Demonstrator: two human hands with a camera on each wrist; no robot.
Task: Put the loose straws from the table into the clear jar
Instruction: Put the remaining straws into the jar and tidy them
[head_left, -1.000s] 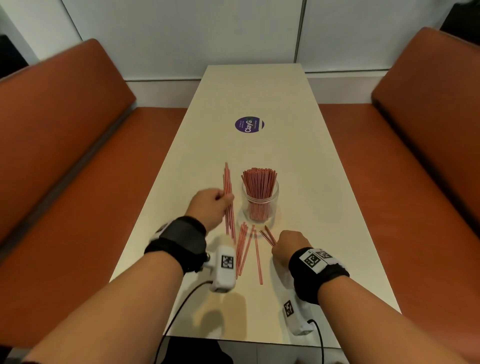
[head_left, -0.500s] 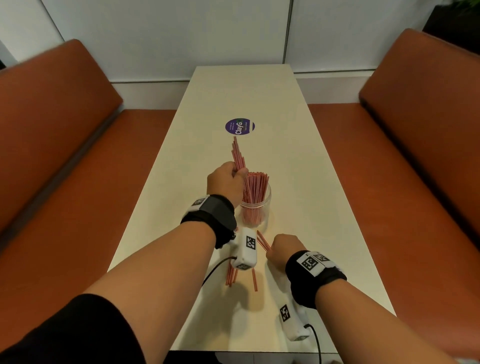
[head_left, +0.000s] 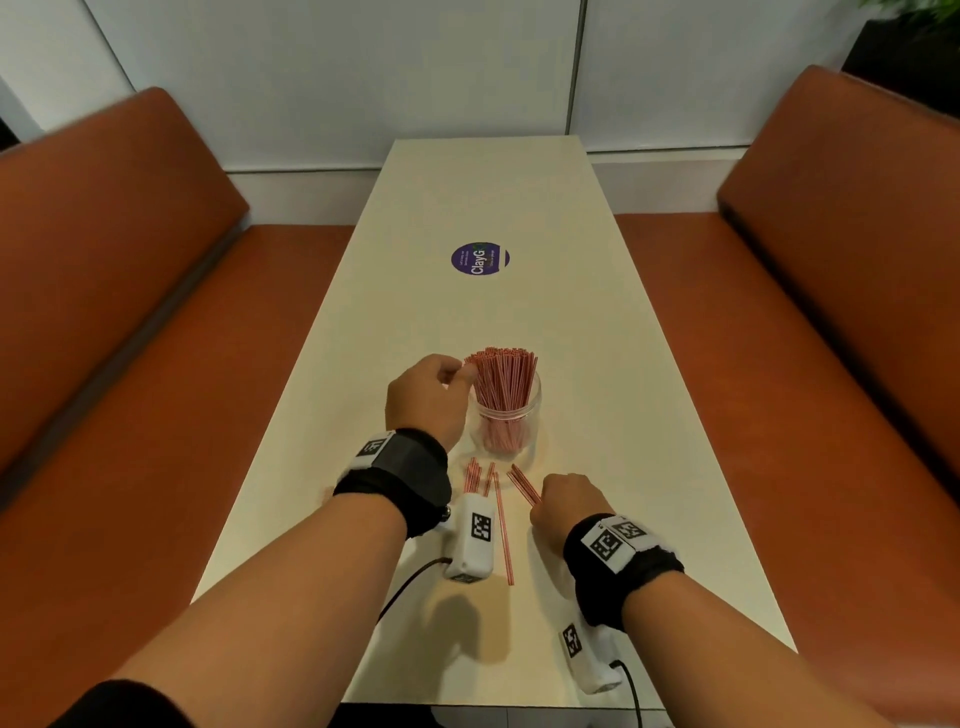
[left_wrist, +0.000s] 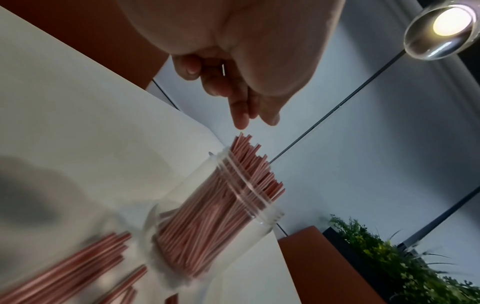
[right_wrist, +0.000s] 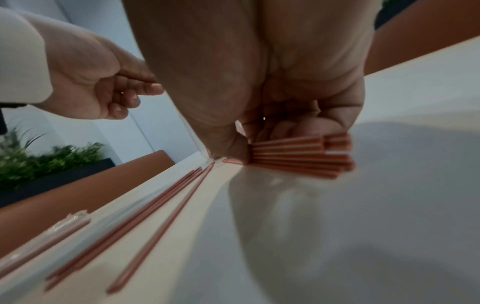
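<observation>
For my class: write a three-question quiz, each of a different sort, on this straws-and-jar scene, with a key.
1. True or false: the jar lies on its side.
2. Which hand grips a bundle of straws: (a) left hand (b) right hand?
3. Fill in: loose straws lie on the ____.

Key: 1 false, it stands upright. 2 (b). 3 table.

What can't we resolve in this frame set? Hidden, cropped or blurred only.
- Loose straws, head view: the left wrist camera unit covers part of them; count unclear.
- Right hand, head view: the hand's back hides its grip; the right wrist view shows a blurred bundle under the fingers.
- Clear jar, left wrist view: base blurred.
- Left hand: contact between fingertips and jar straws unclear.
</observation>
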